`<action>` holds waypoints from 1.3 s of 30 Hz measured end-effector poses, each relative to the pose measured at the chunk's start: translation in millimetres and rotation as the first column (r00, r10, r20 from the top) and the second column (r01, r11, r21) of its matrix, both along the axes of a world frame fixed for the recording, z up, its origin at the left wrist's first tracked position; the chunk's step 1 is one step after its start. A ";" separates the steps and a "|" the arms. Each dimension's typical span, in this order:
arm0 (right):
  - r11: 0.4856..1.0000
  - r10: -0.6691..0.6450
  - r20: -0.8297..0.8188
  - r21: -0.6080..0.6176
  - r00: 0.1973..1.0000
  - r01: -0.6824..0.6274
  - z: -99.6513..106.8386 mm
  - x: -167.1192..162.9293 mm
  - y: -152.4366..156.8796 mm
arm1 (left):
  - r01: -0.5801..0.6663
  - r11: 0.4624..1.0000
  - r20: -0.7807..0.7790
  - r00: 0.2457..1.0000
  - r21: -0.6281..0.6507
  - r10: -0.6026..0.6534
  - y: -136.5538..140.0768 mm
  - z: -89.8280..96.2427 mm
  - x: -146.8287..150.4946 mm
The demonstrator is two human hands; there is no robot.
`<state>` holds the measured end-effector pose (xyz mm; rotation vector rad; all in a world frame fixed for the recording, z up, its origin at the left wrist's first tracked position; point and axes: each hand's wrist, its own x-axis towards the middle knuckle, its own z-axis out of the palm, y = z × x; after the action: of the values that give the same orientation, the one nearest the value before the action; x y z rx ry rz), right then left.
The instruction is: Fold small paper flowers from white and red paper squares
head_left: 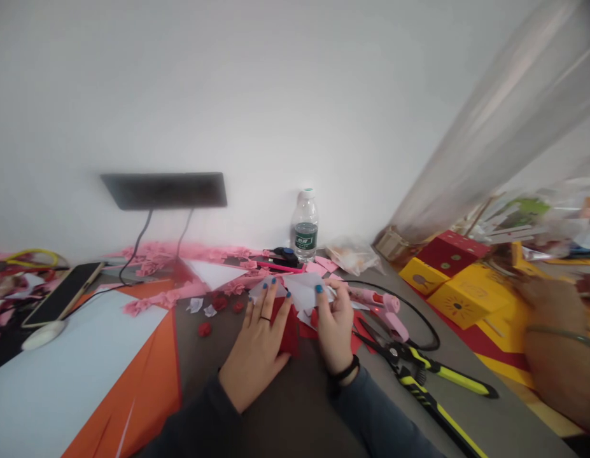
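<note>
Bottle [306,238] is the landmark, head view. Red paper [289,331] and white paper [302,291] lie in front of it, on the wearer's side. Left hand [256,337] is spread flat, palm down, gripping nothing; fingers on the sheets, probably to steady them. Right hand [335,324] looks pinched on the white paper, thumb on top, likely for edge control; finger contact partly hidden. Red paper sits between the hands, outside the pinch. Pink glue gun [393,305] and cutters [394,353] are front-right of bottle, presumably for easy reach.

Clear water bottle [305,226] by the white wall [295,95], dark phone [64,294] farther left.
</note>
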<state>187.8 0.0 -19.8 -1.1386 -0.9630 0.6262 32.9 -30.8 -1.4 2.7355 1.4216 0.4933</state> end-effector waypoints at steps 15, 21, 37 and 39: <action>0.890 0.455 0.070 -0.071 0.888 -0.451 3.1 -8.8 -11.9 | 0.159 0.986 0.622 0.777 -0.046 -0.096 12.0 11.6 -23.4; 0.889 0.443 0.099 0.079 0.891 -0.450 4.4 -7.3 -17.2 | 0.075 0.950 0.769 0.608 -0.303 0.198 16.8 3.4 -23.0; 0.882 0.465 -0.147 -0.009 0.873 -0.471 2.9 -12.7 -9.3 | 0.223 0.787 0.782 0.432 -0.575 0.449 20.8 -0.5 -20.1; 0.875 0.475 -0.154 -0.023 0.866 -0.484 3.1 -11.9 -8.7 | 0.205 0.788 0.754 0.500 -0.581 0.426 19.3 -0.5 -19.8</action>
<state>175.9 -8.7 -16.7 -0.8893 -1.1172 1.1337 13.1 -11.6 -1.9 1.4332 1.1416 1.0073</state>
